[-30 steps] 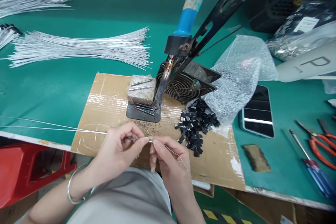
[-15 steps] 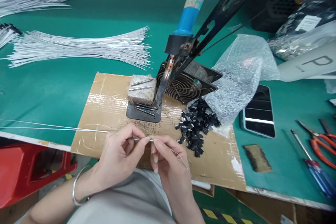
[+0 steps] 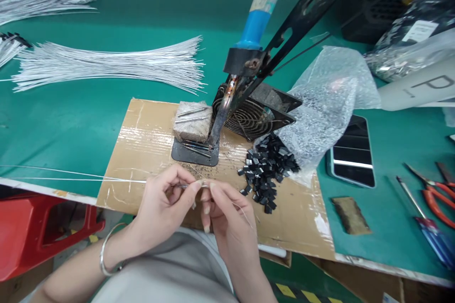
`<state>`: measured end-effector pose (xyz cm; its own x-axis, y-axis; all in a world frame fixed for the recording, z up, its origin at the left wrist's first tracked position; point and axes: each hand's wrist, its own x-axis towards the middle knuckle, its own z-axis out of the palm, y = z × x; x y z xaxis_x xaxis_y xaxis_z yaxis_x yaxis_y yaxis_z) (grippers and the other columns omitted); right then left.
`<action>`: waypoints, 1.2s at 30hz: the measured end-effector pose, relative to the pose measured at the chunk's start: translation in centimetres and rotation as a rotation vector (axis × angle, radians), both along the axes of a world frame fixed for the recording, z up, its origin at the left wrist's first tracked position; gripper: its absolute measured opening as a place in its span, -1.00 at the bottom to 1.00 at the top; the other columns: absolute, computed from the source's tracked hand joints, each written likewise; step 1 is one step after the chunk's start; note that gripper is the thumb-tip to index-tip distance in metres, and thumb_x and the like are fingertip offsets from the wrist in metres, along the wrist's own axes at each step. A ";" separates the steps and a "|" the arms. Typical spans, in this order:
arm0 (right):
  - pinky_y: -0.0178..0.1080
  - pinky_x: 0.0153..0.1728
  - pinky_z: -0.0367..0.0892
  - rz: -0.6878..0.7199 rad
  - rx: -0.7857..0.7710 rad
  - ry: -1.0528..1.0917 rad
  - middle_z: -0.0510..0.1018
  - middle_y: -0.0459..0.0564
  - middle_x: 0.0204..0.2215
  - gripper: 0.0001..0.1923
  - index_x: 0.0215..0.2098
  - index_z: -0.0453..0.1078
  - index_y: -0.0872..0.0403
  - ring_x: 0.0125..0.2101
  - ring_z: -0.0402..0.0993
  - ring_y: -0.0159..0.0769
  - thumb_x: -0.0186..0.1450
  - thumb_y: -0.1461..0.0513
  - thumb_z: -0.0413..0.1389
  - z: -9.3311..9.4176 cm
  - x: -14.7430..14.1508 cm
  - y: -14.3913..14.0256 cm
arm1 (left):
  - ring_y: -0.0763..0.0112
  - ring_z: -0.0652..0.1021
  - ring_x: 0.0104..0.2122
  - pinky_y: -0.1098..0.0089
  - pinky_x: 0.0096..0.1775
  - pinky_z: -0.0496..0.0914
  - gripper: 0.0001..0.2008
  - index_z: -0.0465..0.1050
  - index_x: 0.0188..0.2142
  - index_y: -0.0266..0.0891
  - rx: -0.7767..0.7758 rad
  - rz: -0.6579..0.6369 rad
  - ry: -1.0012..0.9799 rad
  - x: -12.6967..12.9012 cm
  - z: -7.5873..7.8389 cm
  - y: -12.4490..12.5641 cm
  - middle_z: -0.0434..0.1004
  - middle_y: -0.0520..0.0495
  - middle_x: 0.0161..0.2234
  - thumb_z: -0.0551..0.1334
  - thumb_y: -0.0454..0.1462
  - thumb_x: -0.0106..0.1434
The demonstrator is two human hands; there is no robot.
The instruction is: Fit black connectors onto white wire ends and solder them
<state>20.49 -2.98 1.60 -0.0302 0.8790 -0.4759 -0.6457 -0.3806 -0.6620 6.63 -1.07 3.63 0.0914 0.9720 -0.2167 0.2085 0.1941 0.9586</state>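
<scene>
Head view: both hands met over the cardboard sheet (image 3: 138, 132).
Left hand (image 3: 161, 206): closed around the white wire pair (image 3: 124, 180), which trailed left.
Right hand (image 3: 231, 210): pinched a small piece (image 3: 204, 184) between both hands' fingertips, too small to identify.
Pinch point: probably fine aligning; next move likely called for steady grip.
Behind: black blocks (image 3: 265, 165), soldering iron (image 3: 254, 33), then white wire bundle (image 3: 106, 64), all clear of hands.

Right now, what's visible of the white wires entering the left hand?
Two thin, smooth-looking white wires enter at the picture's left edge, slightly apart, and converge toward the left hand, which grips them. They run nearly straight over the green table and the cardboard; whether they touch either is unclear. Their far ends are out of frame, near ends hidden.
</scene>
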 end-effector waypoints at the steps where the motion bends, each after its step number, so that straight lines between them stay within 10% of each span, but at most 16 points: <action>1: -0.50 -0.71 0.36 -0.001 0.016 -0.016 0.56 -0.10 -0.54 -0.75 -0.29 0.72 0.02 -0.64 0.40 -0.51 0.20 0.02 0.42 -0.1 0.1 0.0 | 0.49 0.36 -0.58 0.48 -0.55 0.20 -0.80 0.42 -0.37 -0.22 -0.004 0.006 0.002 0.0 0.1 0.1 0.41 0.03 -0.56 0.24 -0.18 0.37; 36: -0.40 -0.56 0.42 0.019 0.135 -0.271 0.60 -0.11 -0.56 -0.94 -0.32 0.70 -0.03 -0.61 0.47 -0.44 0.28 0.17 0.38 -0.1 0.6 -0.6 | 0.51 0.36 -0.54 0.49 -0.53 0.22 -0.83 0.45 -0.34 -0.22 0.010 -0.016 -0.021 -0.4 0.0 0.0 0.44 0.02 -0.49 0.29 -0.21 0.37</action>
<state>21.07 -3.57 1.47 0.0650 0.9353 -0.3480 -0.4321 -0.2879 -0.8546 6.28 -1.08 3.60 0.1110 0.9725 -0.2048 0.1915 0.1813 0.9646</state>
